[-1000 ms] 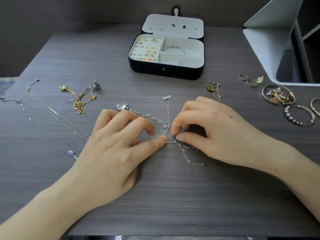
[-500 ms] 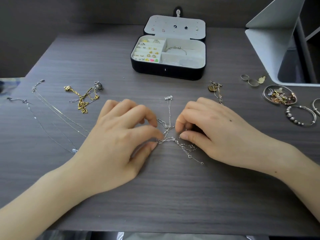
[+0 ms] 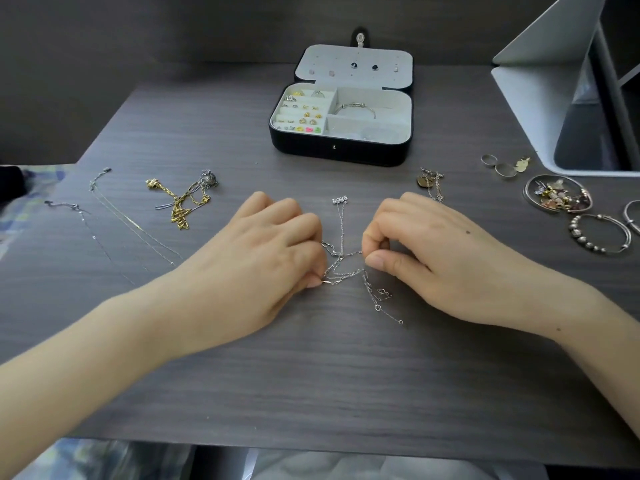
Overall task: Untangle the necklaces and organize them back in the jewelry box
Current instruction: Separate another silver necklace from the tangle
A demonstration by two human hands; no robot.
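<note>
Item 1: tangled silver necklaces (image 3: 341, 268), lying at the middle of the table (image 3: 346, 375), their LOVE pendant (image 3: 340, 200) pointing toward the far edge and loose clasp ends trailing toward the near edge.

Item 2: left hand (image 3: 263, 258), fingers curled, pinching the tangle's left side.

Item 3: right hand (image 3: 433, 258), fingers curled, pinching the tangle's right side.

Item 4: jewelry box (image 3: 339, 150), sitting open near the far edge, lid lying back, earrings and rings filling its left rows.

Item 5: gold chain tangle (image 3: 180, 206) and 2 thin silver chains (image 3: 131, 223), lying toward the left edge.

Item 6: bracelets (image 3: 599, 233) and a dish of charms (image 3: 557, 197), sitting by the right edge.
</note>
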